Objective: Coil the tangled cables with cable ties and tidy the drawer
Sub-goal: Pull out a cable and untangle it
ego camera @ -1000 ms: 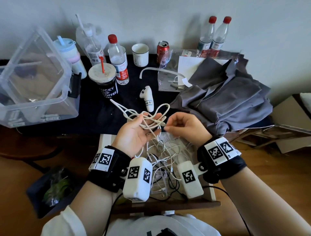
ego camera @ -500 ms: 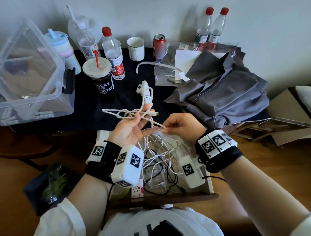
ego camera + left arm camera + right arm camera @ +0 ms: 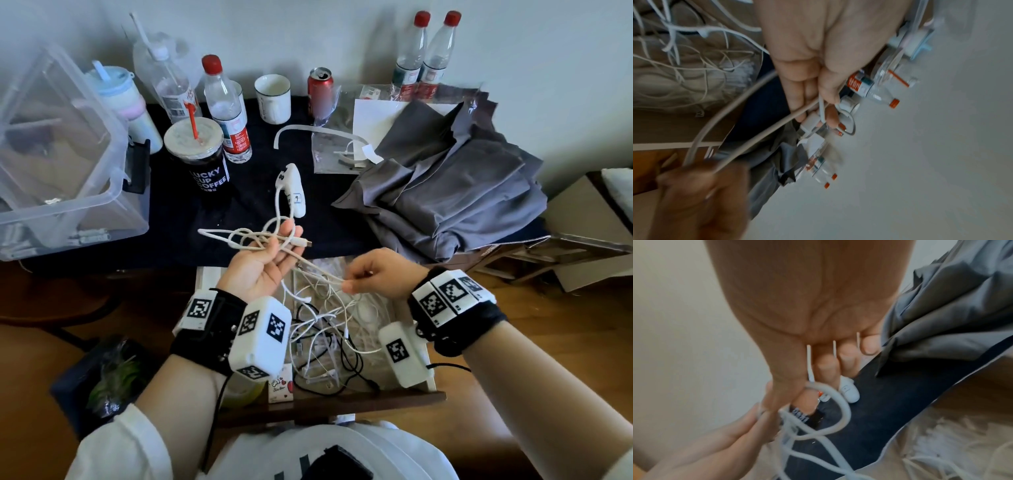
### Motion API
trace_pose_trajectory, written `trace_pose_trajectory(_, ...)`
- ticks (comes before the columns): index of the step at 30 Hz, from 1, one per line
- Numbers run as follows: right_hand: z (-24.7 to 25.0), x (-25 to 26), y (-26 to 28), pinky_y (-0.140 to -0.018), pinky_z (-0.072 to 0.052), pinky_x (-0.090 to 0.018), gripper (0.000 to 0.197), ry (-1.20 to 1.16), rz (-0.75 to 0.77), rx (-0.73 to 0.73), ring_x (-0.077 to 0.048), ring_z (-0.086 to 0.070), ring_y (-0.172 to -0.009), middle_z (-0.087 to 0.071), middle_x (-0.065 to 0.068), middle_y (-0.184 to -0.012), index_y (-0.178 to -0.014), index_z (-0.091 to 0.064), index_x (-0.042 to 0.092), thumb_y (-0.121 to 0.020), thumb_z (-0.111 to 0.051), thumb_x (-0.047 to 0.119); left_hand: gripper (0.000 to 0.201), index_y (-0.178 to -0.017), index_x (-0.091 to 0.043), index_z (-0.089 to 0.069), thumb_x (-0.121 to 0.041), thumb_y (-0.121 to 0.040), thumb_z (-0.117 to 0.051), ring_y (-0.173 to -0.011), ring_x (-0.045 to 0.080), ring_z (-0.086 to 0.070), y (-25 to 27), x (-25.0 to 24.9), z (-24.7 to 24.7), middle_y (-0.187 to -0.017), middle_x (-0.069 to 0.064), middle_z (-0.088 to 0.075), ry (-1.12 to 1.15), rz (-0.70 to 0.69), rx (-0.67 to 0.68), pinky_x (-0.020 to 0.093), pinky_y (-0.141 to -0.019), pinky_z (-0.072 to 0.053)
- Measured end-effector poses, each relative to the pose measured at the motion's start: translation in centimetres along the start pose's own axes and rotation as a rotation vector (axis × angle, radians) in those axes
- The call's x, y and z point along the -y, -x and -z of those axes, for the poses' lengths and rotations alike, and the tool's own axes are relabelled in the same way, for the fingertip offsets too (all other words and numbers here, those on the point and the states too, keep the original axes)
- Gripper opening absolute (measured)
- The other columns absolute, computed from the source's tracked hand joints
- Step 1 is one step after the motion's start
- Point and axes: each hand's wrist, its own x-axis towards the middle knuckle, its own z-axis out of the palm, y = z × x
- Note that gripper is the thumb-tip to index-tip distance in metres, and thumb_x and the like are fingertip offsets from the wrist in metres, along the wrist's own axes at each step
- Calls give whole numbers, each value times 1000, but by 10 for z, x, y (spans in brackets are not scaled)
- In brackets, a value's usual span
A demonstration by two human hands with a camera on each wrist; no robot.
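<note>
My left hand (image 3: 263, 263) is raised palm-up over the open drawer (image 3: 342, 401) and grips a loose bundle of loops of a white cable (image 3: 246, 236). Its USB plug (image 3: 303, 242) sticks out past the fingers. In the left wrist view the thumb (image 3: 830, 91) pins the white cable (image 3: 756, 129) against the fingers. One strand runs down to my right hand (image 3: 376, 274), which pinches it. The right wrist view shows thin white cable ties (image 3: 810, 365) poking out between the right hand's fingers (image 3: 828, 368). More white and black tangled cables (image 3: 329, 335) lie in the drawer.
On the dark table behind stand a clear plastic box (image 3: 68, 164), a coffee cup (image 3: 202, 161), bottles (image 3: 226, 109), a mug (image 3: 274, 99) and a can (image 3: 320, 89). A white handheld device (image 3: 294, 192), a plastic bag (image 3: 339, 150) and crumpled grey cloth (image 3: 445, 192) lie nearby.
The right hand has drawn down and away from the left, pulling one strand out straight between them. The loops in the left hand have flattened and its plug now shows.
</note>
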Motion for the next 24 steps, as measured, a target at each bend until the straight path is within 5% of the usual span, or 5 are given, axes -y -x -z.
trace_pose_trajectory(4, 1, -14, -3, -79, -41, -23, 23, 115, -165, 36, -3, -51, -76, -47, 14, -73, -91, -68, 18, -86, -62, 39, 44, -87, -2, -74, -5, -99, -32, -86, 15, -72, 3, 11, -3, -92, 5, -74, -36, 25, -9, 31, -80, -58)
trace_pose_trajectory(8, -8, 11, -19, -64, -37, -21, 28, -34, -54, -54, -3, -45, -62, -46, 10, -64, -64, -54, 24, -85, -62, 41, 28, -117, 3, -55, -6, -100, -34, -97, 18, -67, 2, 31, -16, -112, 11, -67, -72, 30, -28, 29, -76, -59)
trace_pose_trajectory(17, 9, -23, 5, -74, -40, -24, 21, -252, 14, -58, 1, -50, -65, -54, 9, -67, -64, -66, 20, -85, -65, 20, 31, -81, -9, -54, -28, -100, -37, -67, 17, -72, -3, -13, 15, -74, 7, -70, -101, -114, -257, 33, -56, -59)
trace_pose_trajectory(21, 11, -49, 5, -74, -39, -34, 27, -274, -163, -129, -22, -49, -72, -61, -14, -73, -58, -66, 29, -83, -62, 38, 34, -76, -11, -50, -27, -102, -34, -73, 16, -72, -1, -20, 25, -87, 8, -64, -229, -134, -208, 33, -62, -60)
trace_pose_trajectory(24, 5, -50, -3, -73, -40, -33, 16, -151, -231, -107, -12, -50, -67, -63, -10, -75, -74, -66, 21, -87, -62, 28, 26, -79, -9, -51, -19, -100, -39, -78, 16, -72, -1, -16, 20, -93, 10, -64, -246, -129, -124, 31, -66, -59)
